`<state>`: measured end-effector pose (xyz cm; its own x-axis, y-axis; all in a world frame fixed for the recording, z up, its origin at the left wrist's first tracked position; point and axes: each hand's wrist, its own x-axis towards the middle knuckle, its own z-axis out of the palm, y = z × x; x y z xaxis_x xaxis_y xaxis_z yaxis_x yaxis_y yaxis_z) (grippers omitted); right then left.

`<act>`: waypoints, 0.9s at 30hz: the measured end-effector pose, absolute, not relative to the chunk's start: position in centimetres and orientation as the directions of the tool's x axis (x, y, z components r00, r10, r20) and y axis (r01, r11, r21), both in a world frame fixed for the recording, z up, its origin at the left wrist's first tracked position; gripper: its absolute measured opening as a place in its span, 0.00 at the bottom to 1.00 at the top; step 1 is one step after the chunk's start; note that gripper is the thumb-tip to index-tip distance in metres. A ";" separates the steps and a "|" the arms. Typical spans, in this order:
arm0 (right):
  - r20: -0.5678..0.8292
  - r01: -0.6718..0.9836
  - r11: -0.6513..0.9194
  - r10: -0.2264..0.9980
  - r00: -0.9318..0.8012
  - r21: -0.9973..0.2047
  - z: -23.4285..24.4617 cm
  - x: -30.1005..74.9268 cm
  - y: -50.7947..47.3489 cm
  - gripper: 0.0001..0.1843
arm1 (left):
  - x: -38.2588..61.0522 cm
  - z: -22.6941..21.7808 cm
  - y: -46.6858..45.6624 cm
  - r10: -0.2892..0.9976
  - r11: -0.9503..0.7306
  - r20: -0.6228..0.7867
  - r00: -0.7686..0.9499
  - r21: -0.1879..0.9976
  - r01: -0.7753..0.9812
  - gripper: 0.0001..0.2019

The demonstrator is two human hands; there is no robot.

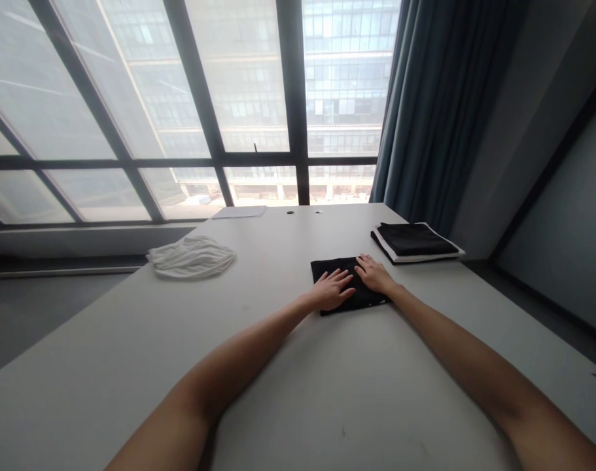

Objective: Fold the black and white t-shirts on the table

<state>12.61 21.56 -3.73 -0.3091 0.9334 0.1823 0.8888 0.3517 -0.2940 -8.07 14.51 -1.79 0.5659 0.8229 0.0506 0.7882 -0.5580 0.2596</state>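
A folded black cloth (359,299) lies flat on the white table (278,379), in front of me. My left hand (331,290) rests palm down on its left part, fingers spread. On its right part, near the far edge, my right hand (373,273) also lies flat with the fingers stretched out. Both hands touch the cloth from above, and neither grips it. The hands cover part of the cloth's surface. Whether it is a garment cannot be told from its folded shape.
A stack of folded black and white cloths (415,241) sits at the table's right edge. To the left lies a crumpled white cloth (192,258). Flat white sheets (239,212) are at the far left corner. Beyond the table stand windows and a blue curtain (425,111).
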 end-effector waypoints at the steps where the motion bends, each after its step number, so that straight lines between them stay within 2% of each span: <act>1: 0.202 0.902 0.315 0.943 -0.263 -0.295 -3.7 13.1 21.6 0.28 | -8.8 -1.8 15.0 0.839 -0.533 0.050 0.542 0.277 0.799 0.31; 6: 0.300 0.935 0.220 0.945 -0.133 -0.278 -2.9 15.2 20.9 0.23 | -13.0 -1.3 18.0 0.970 -0.232 0.060 0.235 0.508 0.830 0.29; 8: 0.317 0.924 0.205 0.943 -0.099 -0.321 -2.5 15.8 20.5 0.22 | -14.0 -1.0 18.4 0.985 -0.170 0.080 0.152 0.569 0.804 0.28; 10: 0.289 0.894 0.161 0.957 -0.037 -0.418 -2.0 16.3 20.1 0.21 | -14.4 -0.6 18.2 0.990 -0.137 0.108 0.088 0.624 0.769 0.27; 14: 0.052 0.724 0.012 0.998 0.033 -0.689 -0.8 16.8 19.5 0.17 | -14.6 0.0 15.8 0.997 -0.072 0.071 0.028 0.751 0.657 0.23; 15: -0.034 0.653 -0.046 0.999 0.031 -0.756 -0.5 16.9 19.3 0.16 | -14.6 0.3 15.0 0.999 -0.035 0.017 0.035 0.806 0.590 0.22; 17: -0.208 0.513 -0.178 0.978 0.000 -0.840 0.4 17.0 19.0 0.14 | -14.6 1.0 13.5 0.986 0.124 -0.155 0.062 0.929 0.350 0.20; 19: -0.337 0.439 -0.286 0.941 -0.041 -0.852 1.3 16.9 18.8 0.13 | -14.4 1.7 12.4 0.938 0.329 -0.333 0.096 0.943 0.055 0.21; 21: -0.411 0.426 -0.351 0.910 -0.054 -0.834 2.0 16.8 18.7 0.12 | -13.9 2.2 11.6 0.902 0.428 -0.419 0.104 0.899 -0.090 0.25; 23: -0.461 0.423 -0.397 0.886 -0.056 -0.814 2.5 16.6 18.7 0.10 | -13.1 2.4 11.2 0.904 0.423 -0.414 0.103 0.903 -0.079 0.27; 27: -0.516 0.350 -0.458 0.852 -0.090 -0.817 2.2 16.3 18.5 0.07 | -11.1 1.7 11.1 0.957 0.274 -0.274 0.100 0.962 0.008 0.30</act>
